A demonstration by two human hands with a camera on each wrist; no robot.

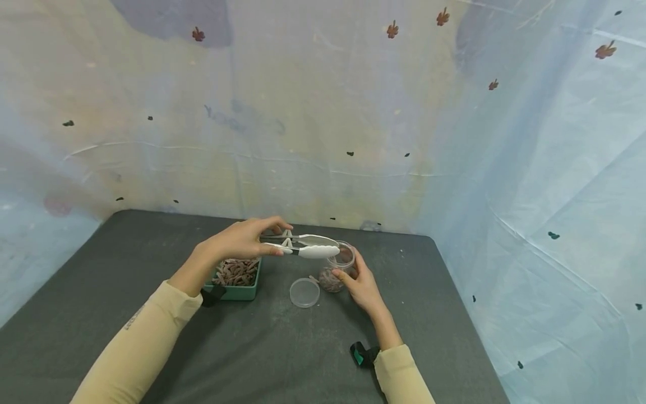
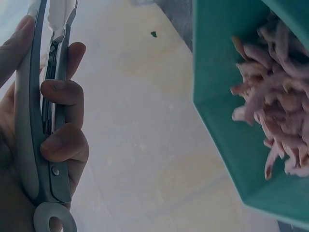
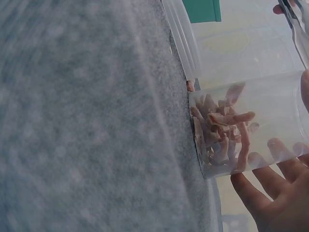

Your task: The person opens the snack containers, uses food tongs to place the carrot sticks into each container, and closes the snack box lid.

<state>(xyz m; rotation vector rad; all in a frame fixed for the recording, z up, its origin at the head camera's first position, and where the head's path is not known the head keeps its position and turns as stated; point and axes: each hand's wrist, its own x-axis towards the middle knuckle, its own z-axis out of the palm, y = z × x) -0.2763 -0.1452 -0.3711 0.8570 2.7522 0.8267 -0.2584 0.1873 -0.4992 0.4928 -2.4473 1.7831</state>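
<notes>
My left hand holds a pair of tongs with white tips, its fingers wrapped around the handles in the left wrist view. The tips reach the mouth of a clear plastic jar; whether anything is between them, I cannot tell. My right hand grips the jar from its right side, and the jar stands upright on the table. Brownish-pink strips fill the lower part of the jar. Partly behind the left wrist, a green box holds a heap of similar strips.
A clear round lid lies on the dark grey table left of the jar. One loose strip lies between lid and jar. A patterned sheet hangs behind the table and along its right side.
</notes>
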